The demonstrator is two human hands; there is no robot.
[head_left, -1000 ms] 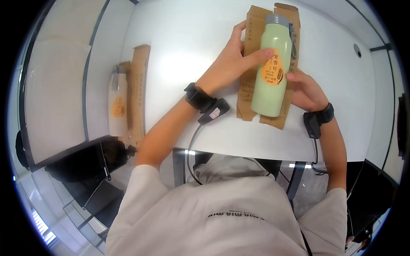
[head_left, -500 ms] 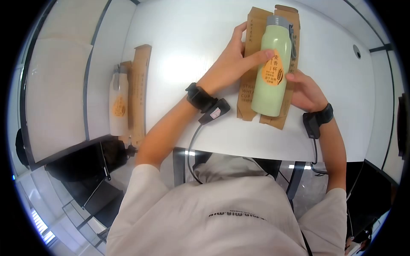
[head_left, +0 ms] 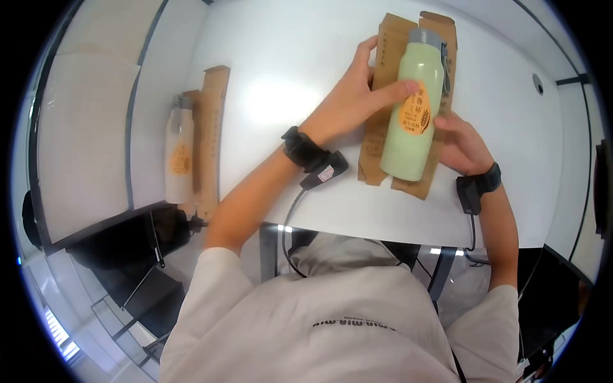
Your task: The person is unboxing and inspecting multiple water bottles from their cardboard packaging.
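Observation:
A pale green water bottle (head_left: 407, 150) with a grey cap and strap lies lengthwise on an unfolded brown cardboard box (head_left: 373, 167). On its front is an orange drop-shaped label with a wheat ear. My left hand (head_left: 351, 99) is closed from the left: the thumb presses on the label and the fingers go behind the cardboard's left side. From the right, my right hand (head_left: 465, 145) is closed at the cardboard's edge, its thumb by the bottle's side and its other fingers mostly hidden. Bottle and cardboard are slightly tilted, cap end away from me.
At the left of the white table (head_left: 274, 83), a whitish bottle (head_left: 180, 153) with a similar orange label lies beside another brown cardboard piece (head_left: 212, 127). Black cabled devices (head_left: 324, 171) are strapped to both wrists. A round cable hole (head_left: 537, 84) is at the table's right. White partitions stand on both sides.
Both hands, with the bottle and cardboard, have shifted slightly to the right and towards me. The grip looks the same.

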